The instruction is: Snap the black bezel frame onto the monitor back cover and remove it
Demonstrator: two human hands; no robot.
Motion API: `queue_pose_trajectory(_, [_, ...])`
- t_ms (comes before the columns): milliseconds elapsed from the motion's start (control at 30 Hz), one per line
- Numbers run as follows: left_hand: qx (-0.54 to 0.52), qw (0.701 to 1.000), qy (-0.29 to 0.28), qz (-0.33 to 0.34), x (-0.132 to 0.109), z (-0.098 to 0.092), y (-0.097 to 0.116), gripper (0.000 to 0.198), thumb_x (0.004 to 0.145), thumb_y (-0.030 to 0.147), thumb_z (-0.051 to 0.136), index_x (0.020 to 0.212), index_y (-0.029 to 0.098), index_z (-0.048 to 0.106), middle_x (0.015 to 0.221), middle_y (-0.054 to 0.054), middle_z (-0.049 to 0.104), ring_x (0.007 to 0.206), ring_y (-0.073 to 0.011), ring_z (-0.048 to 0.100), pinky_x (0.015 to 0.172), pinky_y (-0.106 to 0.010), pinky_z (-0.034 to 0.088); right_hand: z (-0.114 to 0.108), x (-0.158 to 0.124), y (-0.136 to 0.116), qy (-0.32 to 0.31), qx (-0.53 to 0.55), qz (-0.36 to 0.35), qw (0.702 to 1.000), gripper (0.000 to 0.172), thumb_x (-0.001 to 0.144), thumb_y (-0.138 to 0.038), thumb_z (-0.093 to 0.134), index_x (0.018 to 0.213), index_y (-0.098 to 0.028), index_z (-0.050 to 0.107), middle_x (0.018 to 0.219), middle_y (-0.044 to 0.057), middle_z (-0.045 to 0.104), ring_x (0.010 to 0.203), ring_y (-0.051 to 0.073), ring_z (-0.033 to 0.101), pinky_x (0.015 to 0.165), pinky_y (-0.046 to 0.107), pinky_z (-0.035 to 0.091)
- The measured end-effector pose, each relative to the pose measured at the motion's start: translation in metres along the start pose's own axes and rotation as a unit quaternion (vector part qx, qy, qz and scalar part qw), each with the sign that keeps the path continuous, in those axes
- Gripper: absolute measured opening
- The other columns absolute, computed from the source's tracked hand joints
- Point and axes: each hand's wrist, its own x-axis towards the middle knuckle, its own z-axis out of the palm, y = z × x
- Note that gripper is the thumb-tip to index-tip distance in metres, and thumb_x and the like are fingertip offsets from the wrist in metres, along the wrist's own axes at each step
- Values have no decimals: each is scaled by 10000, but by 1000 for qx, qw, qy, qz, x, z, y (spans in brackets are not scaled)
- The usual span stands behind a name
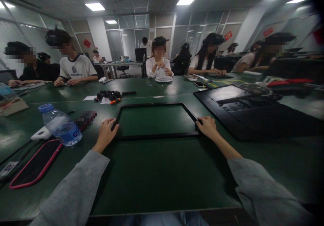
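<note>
A thin black rectangular frame [157, 136] lies on the green table [162, 175] in front of me, with the tabletop showing through its middle. My left hand [106, 133] is closed on its left side, thumb and fingers at the rim. At the opposite side my right hand [207, 126] grips the right rim near the lower corner. To the right, apart from my hand, rests a large black panel [263, 118] with a cut-out section.
On the left are a water bottle [60, 124], a phone with a pink edge [37, 163], a white adapter [42, 133] and cables. Black items [108, 95] with an orange part lie beyond the frame. Several people sit around the table; a white round object [163, 79] is opposite.
</note>
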Motion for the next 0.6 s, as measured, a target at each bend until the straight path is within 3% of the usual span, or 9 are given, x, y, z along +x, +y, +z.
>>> queue_pose_trajectory(100, [-6,999,-29,46,-3,-5,14,485,971,476,520,1370,233,646,1424,-136,599,1309,-341,546,1086,-558,462,1,0,1,6,3,-4,1000,450,955,-343,494,1281,-128,717,1283,217,589,1211,383,527,973,512,476])
queue_pose_trajectory(233, [-14,990,-112,90,-8,-13,31,543,983,574,502,1445,298,578,1552,-102,512,1409,-346,475,1101,-610,430,3,1,3,8,10,-5,1000,450,950,-337,495,1280,-128,720,1272,218,594,1201,389,536,966,520,484])
queue_pose_trajectory(400, [-1,965,-233,118,-14,-21,39,683,907,697,569,1502,367,514,1602,-98,471,1459,-382,430,1161,-715,275,3,3,4,22,45,-13,999,435,933,-332,512,1255,-141,733,1195,208,620,1146,371,559,961,528,484])
queue_pose_trajectory(500, [1,959,-257,116,-15,-24,39,733,844,738,622,1472,366,553,1598,-106,476,1470,-413,405,1144,-732,280,-5,5,8,43,70,-11,997,439,927,-343,508,1259,-158,729,1172,196,625,1127,363,554,955,538,478])
queue_pose_trajectory(600, [-18,964,-245,101,-13,-25,40,682,838,738,630,1398,348,621,1555,-100,528,1440,-393,450,1120,-678,355,-20,6,20,94,75,32,992,471,933,-350,483,1305,-155,694,1250,216,589,1187,387,510,954,550,461])
